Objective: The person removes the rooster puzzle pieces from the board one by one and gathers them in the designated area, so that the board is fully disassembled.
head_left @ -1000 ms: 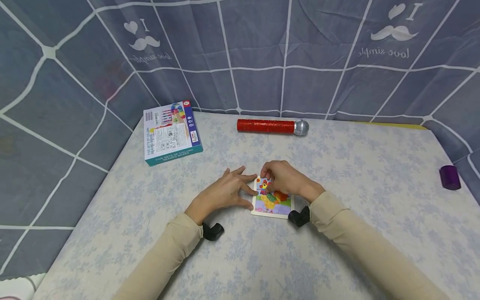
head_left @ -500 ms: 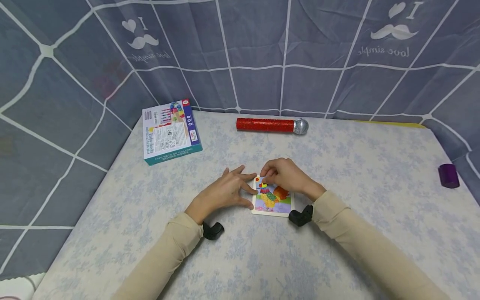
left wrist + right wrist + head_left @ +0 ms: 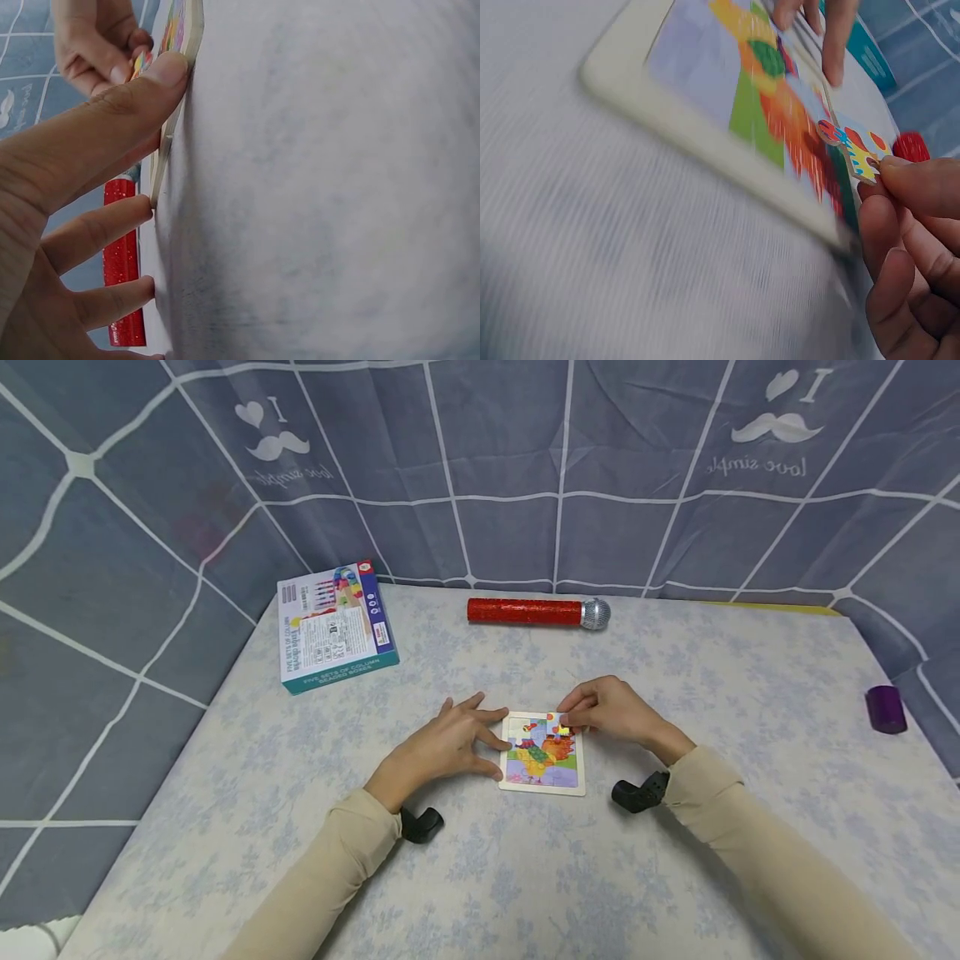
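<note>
Puzzle piece [image 3: 860,157] in right grip [image 3: 928,255]

Left sleeve: your left sleeve [image 3: 318,877] is long, plain beige cloth, softly creased towards the wrist.
Right sleeve: your right sleeve [image 3: 772,843] matches it in colour and cloth.
Cuffs: each of yours ends in a wide, folded-looking band.
Wrist cameras: you wear a small black, rounded, bent left camera [image 3: 422,827] and a similar right camera [image 3: 640,792].
Hands: your left hand [image 3: 450,739] and right hand [image 3: 617,712] are bare.
Left thumbnail: yours is short.
</note>
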{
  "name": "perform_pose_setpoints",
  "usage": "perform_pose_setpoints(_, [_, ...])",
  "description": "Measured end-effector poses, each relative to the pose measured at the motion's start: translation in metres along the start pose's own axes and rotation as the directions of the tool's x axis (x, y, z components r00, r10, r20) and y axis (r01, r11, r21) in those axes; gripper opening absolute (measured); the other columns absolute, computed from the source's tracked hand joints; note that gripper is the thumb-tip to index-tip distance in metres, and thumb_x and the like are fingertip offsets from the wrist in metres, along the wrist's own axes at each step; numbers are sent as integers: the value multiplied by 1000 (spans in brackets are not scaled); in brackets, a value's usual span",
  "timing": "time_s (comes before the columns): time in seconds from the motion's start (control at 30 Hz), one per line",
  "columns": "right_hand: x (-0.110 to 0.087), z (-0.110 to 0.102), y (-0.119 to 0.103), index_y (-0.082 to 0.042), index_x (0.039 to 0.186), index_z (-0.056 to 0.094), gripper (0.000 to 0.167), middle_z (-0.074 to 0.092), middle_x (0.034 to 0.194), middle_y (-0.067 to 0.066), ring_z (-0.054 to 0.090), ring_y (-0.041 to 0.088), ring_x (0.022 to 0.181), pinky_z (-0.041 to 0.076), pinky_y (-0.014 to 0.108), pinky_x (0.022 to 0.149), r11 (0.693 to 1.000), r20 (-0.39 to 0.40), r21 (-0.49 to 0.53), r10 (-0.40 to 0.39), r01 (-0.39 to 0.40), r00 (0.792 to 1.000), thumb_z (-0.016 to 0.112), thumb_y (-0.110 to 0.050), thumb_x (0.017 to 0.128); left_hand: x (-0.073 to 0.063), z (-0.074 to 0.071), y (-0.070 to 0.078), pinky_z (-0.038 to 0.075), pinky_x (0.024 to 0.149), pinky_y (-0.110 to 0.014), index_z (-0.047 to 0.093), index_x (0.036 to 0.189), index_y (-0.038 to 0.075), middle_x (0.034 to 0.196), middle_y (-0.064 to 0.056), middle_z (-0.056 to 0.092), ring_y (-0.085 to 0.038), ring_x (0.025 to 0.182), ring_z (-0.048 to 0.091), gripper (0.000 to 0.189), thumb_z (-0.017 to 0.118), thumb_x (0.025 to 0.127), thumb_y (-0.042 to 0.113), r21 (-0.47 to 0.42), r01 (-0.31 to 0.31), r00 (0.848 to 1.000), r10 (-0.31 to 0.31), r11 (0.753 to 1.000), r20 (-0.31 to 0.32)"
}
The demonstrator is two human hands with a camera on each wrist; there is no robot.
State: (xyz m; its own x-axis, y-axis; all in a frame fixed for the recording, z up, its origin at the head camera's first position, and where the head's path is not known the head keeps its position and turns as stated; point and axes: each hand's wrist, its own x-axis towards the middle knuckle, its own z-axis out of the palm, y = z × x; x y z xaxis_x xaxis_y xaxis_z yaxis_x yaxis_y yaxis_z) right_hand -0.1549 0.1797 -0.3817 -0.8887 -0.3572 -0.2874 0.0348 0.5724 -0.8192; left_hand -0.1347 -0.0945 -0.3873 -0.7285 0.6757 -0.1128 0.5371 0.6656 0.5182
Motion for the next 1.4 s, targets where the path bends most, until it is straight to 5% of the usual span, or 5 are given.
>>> perform_pose_setpoints(0.5, [-29, -25, 29, 1, 105, 71, 24, 73, 84, 5, 65, 15, 75, 53, 27, 65, 993, -44, 15, 118, -118, 992, 73, -16, 88, -5, -3, -3, 13, 108, -72, 77, 111, 20, 148, -3, 47, -39, 146, 20, 43, 88, 72, 35, 19, 14, 1000, -13, 1000, -4])
perform_pose_setpoints(0.93, [-33, -22, 26, -10, 90, 77, 13, 71, 78, -3, 56, 16, 75, 43, 31, 68, 970, -143, -217, 77, -107, 987, 77, -19, 82, -4, -3, -2, 14, 108, -73, 77, 112, 21, 149, -2, 46, -39, 146, 19, 44, 88, 72, 36, 29, 18, 1000, -18, 999, 25])
perform_pose_setpoints(1.4, [-28, -22, 21, -8, 92, 75, 12, 67, 76, -1, 57, 16, 72, 45, 27, 63, 976, -145, -215, -7, -25, 989, 77, -16, 83, 4, -1, 1, 11, 109, -72, 77, 112, 20, 149, 0, 46, -38, 147, 18, 45, 89, 71, 34, 25, 32, 999, -33, 999, 44])
